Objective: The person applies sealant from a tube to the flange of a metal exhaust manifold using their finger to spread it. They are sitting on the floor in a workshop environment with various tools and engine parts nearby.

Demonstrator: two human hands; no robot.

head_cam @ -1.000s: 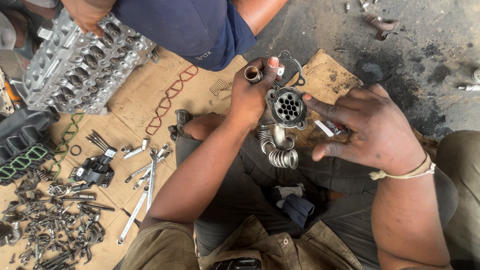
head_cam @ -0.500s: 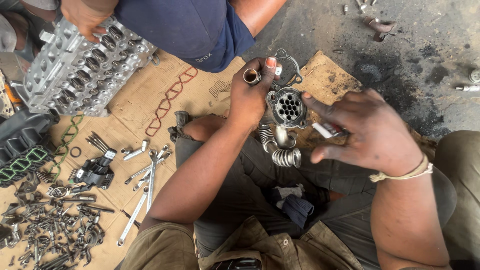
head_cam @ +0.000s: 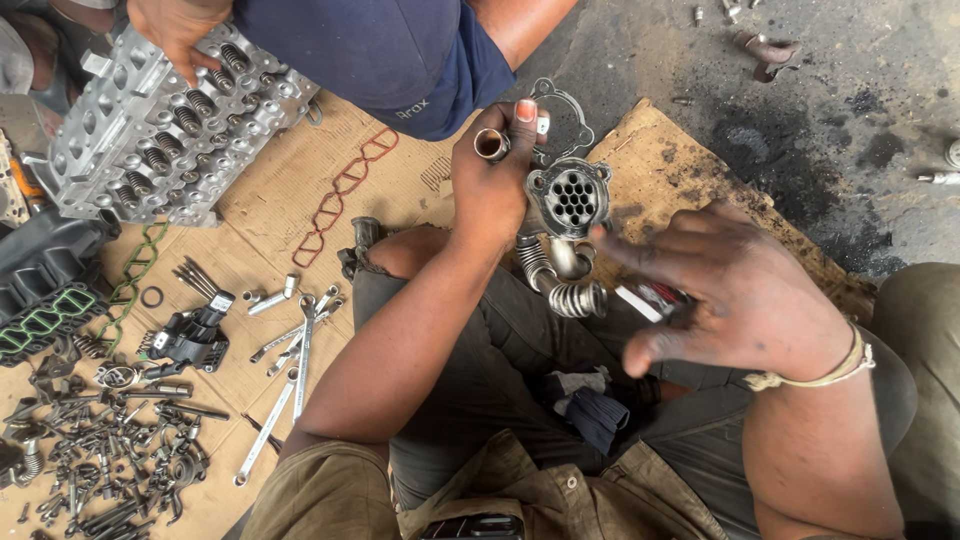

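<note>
Metal part: a round-faced cooler piece with a honeycomb of holes, held up over the person's lap, its corrugated pipe curling below.
Left hand: clenched around the metal part's side, a short brass-coloured sleeve pinched at its fingertips.
Right hand: released, fingers spread, hovering just beside the part, gripping nothing.
Gasket: thin metal outline behind the left hand, on cardboard.
Cylinder head: aluminium, valve springs seated in its pockets; another person's hand rests on it.
Black cover: green seal set in its recesses.
Floor spread: spanners, loose bolts, red gasket.
</note>
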